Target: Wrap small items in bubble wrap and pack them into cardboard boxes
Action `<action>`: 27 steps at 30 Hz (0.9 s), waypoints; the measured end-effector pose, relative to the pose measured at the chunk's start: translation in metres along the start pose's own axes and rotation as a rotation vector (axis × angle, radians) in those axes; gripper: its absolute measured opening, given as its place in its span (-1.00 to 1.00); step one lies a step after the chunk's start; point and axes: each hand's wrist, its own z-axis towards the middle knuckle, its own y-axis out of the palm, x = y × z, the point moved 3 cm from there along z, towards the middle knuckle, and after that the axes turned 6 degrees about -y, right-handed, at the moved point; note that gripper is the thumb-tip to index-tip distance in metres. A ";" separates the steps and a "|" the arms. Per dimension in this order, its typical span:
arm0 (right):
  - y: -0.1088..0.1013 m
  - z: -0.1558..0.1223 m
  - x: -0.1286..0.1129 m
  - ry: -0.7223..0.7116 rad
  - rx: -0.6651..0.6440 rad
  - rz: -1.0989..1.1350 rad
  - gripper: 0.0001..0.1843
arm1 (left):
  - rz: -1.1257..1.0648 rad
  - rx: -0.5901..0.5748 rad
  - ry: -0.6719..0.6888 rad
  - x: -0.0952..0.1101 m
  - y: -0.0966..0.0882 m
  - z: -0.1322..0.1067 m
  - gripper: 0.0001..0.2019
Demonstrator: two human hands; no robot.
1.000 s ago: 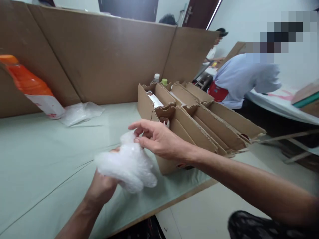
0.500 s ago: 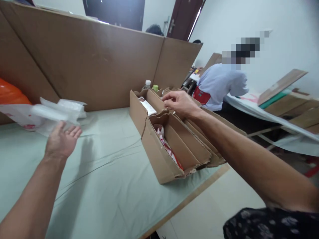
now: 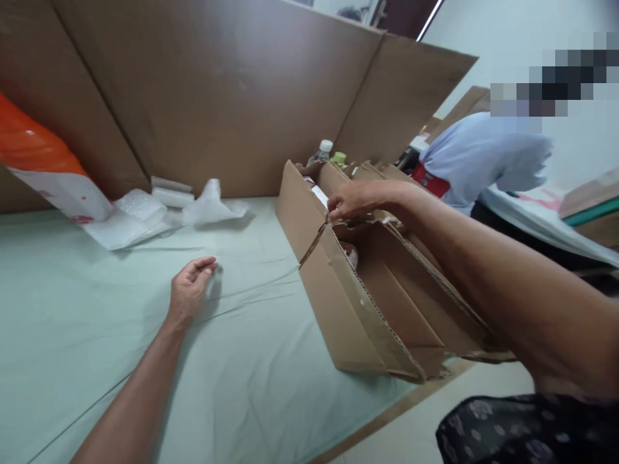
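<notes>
My left hand (image 3: 191, 290) hovers just over or rests on the green cloth (image 3: 261, 322), fingers loosely stretched out and nothing in them. Over the open cardboard boxes (image 3: 329, 303), my right hand (image 3: 358, 198) has its fingers curled together at the rim where two compartments meet. What the fingertips pinch, if anything, is hidden. Beside them a white packet (image 3: 319, 195) lies in the rear compartment. Deep in the front compartment, a small part of a pale and reddish item (image 3: 350, 254) shows.
Clear plastic wrapping (image 3: 207, 205) lies crumpled near the tall cardboard screen (image 3: 232, 96). An orange and white bag (image 3: 48, 161) stands at the left. Behind the boxes are a white-capped bottle (image 3: 323, 152) and a green cap (image 3: 338, 158). A person in a light shirt (image 3: 488, 154) sits at the right.
My left hand has moved right, away from the plastic wrapping, which now lies on the cloth. My right hand has lowered to the box rim. The view has turned left and down.
</notes>
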 end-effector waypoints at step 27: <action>-0.104 -0.052 -0.083 -0.150 0.959 0.395 -0.78 | 0.067 -0.073 0.017 -0.001 -0.002 -0.005 -0.57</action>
